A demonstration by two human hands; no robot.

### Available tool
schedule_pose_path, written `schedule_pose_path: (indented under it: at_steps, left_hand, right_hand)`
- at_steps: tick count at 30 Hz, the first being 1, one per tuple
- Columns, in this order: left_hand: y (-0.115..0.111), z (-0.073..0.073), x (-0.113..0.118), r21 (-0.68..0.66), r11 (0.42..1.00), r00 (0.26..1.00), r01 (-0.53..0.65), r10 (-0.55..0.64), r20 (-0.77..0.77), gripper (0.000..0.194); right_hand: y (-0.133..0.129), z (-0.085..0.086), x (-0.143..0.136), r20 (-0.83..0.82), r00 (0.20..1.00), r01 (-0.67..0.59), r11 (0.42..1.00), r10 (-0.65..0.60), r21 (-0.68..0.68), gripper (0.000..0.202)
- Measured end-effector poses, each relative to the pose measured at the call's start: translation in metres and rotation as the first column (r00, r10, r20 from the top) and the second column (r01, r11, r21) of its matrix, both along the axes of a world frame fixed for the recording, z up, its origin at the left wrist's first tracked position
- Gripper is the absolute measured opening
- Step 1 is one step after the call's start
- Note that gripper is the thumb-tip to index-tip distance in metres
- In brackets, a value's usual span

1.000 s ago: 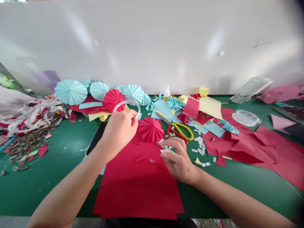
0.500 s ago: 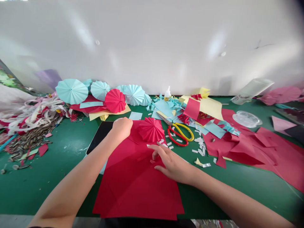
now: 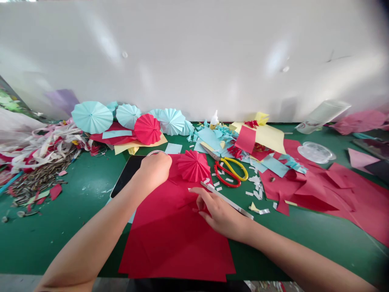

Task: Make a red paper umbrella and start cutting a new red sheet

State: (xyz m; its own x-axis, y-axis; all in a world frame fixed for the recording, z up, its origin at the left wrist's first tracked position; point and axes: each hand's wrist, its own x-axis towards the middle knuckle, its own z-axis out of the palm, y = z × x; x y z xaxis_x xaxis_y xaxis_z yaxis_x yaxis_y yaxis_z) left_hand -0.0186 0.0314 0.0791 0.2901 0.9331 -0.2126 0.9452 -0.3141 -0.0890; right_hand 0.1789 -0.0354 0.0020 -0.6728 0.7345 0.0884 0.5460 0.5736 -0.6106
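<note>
My left hand (image 3: 156, 167) is closed into a fist over the top left of the red paper sheets (image 3: 176, 247). A pale ring-shaped rim (image 3: 156, 152) shows just behind its knuckles; what the fingers hold is hidden. Over the middle of the sheets, my right hand (image 3: 216, 211) has its index finger reaching forward and the thumb apart from it, the other fingers bent. Beside this hand lies a long thin silvery strip (image 3: 229, 200). Between the hands, farther back, sits a pleated red paper rosette (image 3: 193, 166).
Scissors (image 3: 231, 172) with red and yellow handles lie right of the rosette among paper scraps. A dark tablet-like slab (image 3: 126, 176) is at left. Pleated blue rosettes (image 3: 92, 117) stand along the wall. A wire-and-ribbon heap (image 3: 45, 162) lies left, cut red paper (image 3: 331, 194) right.
My left hand has shifted slightly right and nearer, baring more of the pale rim. My right hand has moved slightly nearer and its fingers bend more, uncovering the silvery strip.
</note>
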Motion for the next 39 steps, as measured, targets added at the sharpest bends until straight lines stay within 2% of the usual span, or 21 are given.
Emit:
schedule_pose_path:
  at_steps: [6,10,14,18,21,24,27,30,32,39]
  left_hand:
    - [-0.008,0.006,0.002,-0.029,0.999,0.999,0.038,-0.038,0.001,0.023]
    - [-0.012,0.008,0.007,-0.127,0.987,0.995,0.101,-0.099,0.021,0.024]
    - [-0.015,0.005,0.011,-0.251,0.946,0.979,0.203,-0.190,0.076,0.022]
    - [-0.017,0.002,0.014,-0.290,0.914,0.958,0.285,-0.261,0.121,0.023]
    - [-0.018,0.002,0.016,-0.317,0.901,0.955,0.297,-0.270,0.125,0.024]
    - [-0.019,0.002,0.019,-0.371,0.857,0.934,0.357,-0.314,0.172,0.023]
    - [-0.021,0.000,0.022,-0.392,0.814,0.900,0.429,-0.345,0.267,0.017]
    - [-0.024,-0.003,0.026,-0.316,0.816,0.847,0.483,-0.345,0.403,0.022]
    - [-0.026,-0.006,0.029,-0.248,0.822,0.788,0.512,-0.336,0.516,0.017]
    - [-0.028,-0.011,0.035,-0.128,0.843,0.610,0.523,-0.265,0.747,0.013]
  right_hand:
    - [0.002,0.002,0.004,0.014,0.998,0.065,0.997,-0.065,-0.033,0.064]
    - [0.003,0.006,0.006,0.027,0.996,0.085,0.996,-0.084,-0.036,0.067]
    - [0.002,0.007,0.006,0.005,0.995,0.103,0.994,-0.103,0.020,0.069]
    - [-0.001,0.009,0.004,-0.026,0.993,0.118,0.991,-0.116,0.068,0.069]
    - [-0.003,0.011,0.002,-0.055,0.991,0.127,0.989,-0.123,0.071,0.068]
    - [-0.002,0.010,0.001,-0.100,0.988,0.125,0.992,-0.120,0.035,0.069]
    - [0.001,0.007,0.002,-0.206,0.964,0.155,0.986,-0.166,-0.068,0.068]
    - [0.005,0.005,0.002,-0.351,0.893,0.232,0.956,-0.283,-0.178,0.067]
    - [0.007,0.006,0.002,-0.432,0.834,0.269,0.936,-0.344,-0.226,0.067]
    - [0.010,0.006,0.000,-0.609,0.701,0.272,0.929,-0.370,-0.251,0.060]
